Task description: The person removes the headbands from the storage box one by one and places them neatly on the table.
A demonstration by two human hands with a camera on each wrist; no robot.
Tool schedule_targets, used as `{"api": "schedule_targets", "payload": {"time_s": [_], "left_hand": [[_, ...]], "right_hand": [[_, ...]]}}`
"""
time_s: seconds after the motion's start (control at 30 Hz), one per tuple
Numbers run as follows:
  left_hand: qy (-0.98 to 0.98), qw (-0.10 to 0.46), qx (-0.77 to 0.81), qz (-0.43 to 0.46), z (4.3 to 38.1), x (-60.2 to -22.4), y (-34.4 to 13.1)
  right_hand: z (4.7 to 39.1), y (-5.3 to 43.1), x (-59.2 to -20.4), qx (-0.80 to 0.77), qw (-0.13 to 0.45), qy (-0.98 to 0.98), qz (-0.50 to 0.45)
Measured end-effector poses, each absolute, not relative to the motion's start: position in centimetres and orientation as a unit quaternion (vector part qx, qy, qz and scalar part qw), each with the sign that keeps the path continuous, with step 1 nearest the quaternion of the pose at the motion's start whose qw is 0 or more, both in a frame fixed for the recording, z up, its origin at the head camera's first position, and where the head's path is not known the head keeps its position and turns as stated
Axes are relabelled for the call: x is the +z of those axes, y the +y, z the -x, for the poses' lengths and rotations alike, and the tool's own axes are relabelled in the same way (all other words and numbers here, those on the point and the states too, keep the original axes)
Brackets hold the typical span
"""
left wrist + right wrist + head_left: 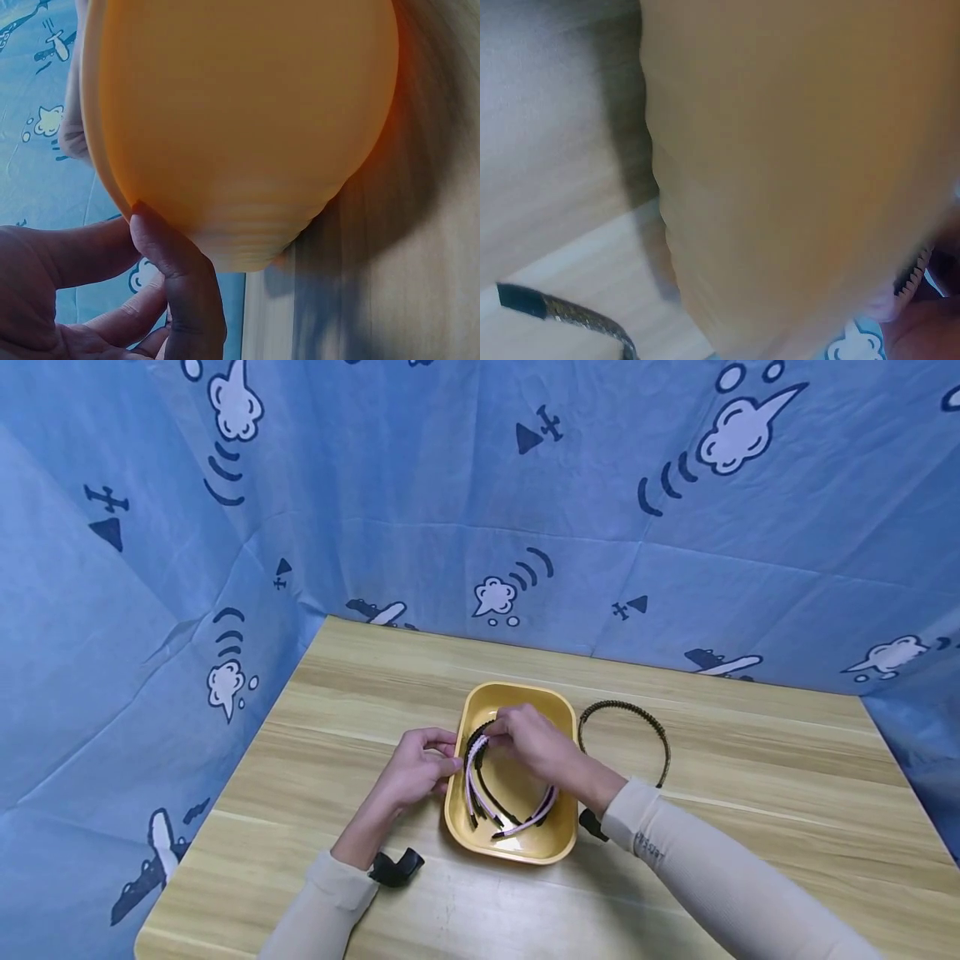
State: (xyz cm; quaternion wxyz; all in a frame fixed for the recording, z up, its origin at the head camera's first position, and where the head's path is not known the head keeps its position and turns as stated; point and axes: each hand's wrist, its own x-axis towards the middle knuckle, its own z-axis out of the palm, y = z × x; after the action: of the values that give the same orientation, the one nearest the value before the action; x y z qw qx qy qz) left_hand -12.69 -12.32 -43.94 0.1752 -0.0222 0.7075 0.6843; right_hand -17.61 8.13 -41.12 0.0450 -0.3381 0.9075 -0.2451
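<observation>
In the head view, my left hand (415,770) is pinching the rim of a yellow tub (512,857) while my right hand (531,742), inside it, is seemingly pinching the headbands (468,778) under its fingers. I judge I am sorting them; the next move calls for holding the tub steady. Right of my right hand, a dark headband (633,707) is lying on the wood-grain table (360,693); a blue curtain (420,468) is hanging beyond both hands. In the left wrist view, thumb and forefinger are gripping the rim. In the right wrist view, the tub is mostly hiding my grip.
</observation>
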Motion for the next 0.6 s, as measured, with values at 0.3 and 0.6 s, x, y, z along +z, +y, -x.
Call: {"api": "schedule_targets", "payload": {"time_s": [0.3,0.6], "left_hand": [[0.708,0.175,0.684,0.028,12.8,-44.0,-12.2],[0.711,0.170,0.682,0.035,12.6,-43.9,-12.1]], "right_hand": [[17.9,8.7,-39.7,-0.249,0.021,0.898,0.363],[18.5,9.6,-38.3,-0.292,0.008,0.874,0.388]]}}
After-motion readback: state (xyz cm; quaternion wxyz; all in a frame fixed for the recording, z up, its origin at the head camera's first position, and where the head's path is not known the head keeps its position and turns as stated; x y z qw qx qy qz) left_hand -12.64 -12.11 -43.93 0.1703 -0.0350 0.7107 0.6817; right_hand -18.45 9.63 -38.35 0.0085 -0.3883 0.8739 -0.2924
